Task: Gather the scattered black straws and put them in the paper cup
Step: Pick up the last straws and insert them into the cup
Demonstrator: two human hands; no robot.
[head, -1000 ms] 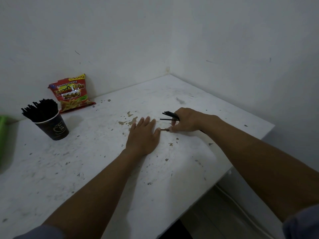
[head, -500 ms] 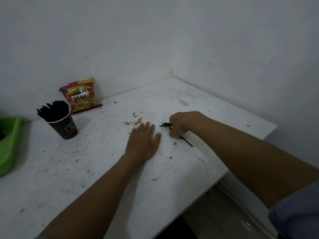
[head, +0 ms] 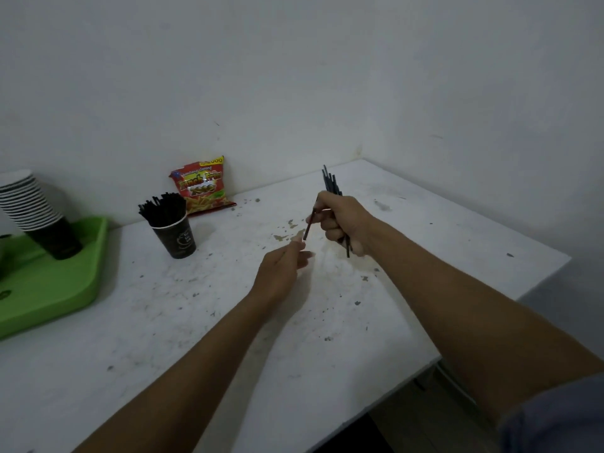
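1. The right hand is raised above the white surface, clenched around a bundle of black straws that stands nearly upright.
2. The left hand hovers just at its 7 o'clock, fingers loosely curled and holding nothing, fingertips near one straw's lower end.
3. The paper cup, already full of straws, stands well apart at 9 o'clock of the hands.
4. A snack bag leans on the wall behind it; a green tray with stacked cups lies farther left.

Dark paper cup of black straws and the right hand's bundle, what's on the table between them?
Head view: only bare, stained white tabletop; the left hand sits nearer.
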